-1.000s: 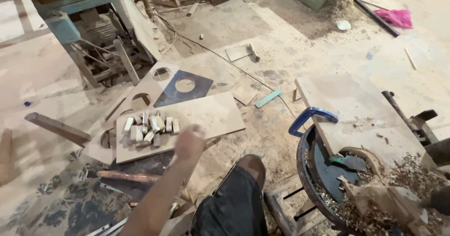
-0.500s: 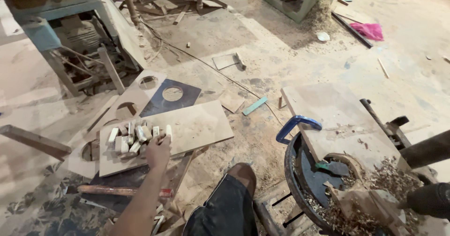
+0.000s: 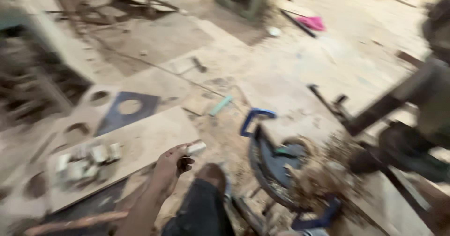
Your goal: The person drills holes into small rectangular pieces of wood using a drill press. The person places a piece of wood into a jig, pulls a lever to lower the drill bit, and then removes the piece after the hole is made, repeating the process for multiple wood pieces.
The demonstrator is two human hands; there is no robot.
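The picture is motion-blurred. My left hand (image 3: 169, 166) reaches out low over the floor, holding a small pale wooden block (image 3: 195, 148) in its fingertips. It hovers at the near right edge of a flat plywood board (image 3: 150, 140). Several similar small blocks (image 3: 86, 161) lie heaped on the board's left part. My right hand seems to be the dark blurred shape (image 3: 368, 161) beside a round dark drum (image 3: 276, 163) full of wood shavings. Its fingers cannot be made out.
My knee in dark trousers (image 3: 201, 210) and a brown shoe (image 3: 212, 173) sit between hand and drum. A blue sheet with a round hole (image 3: 127, 108) lies behind the board, and a blue clamp handle (image 3: 255, 119) sticks up by the drum. A pink rag (image 3: 311, 23) lies far back.
My left hand went to the pile of blocks, then pulled back to the right with one block in its fingers. The camera swung right and the view blurred.
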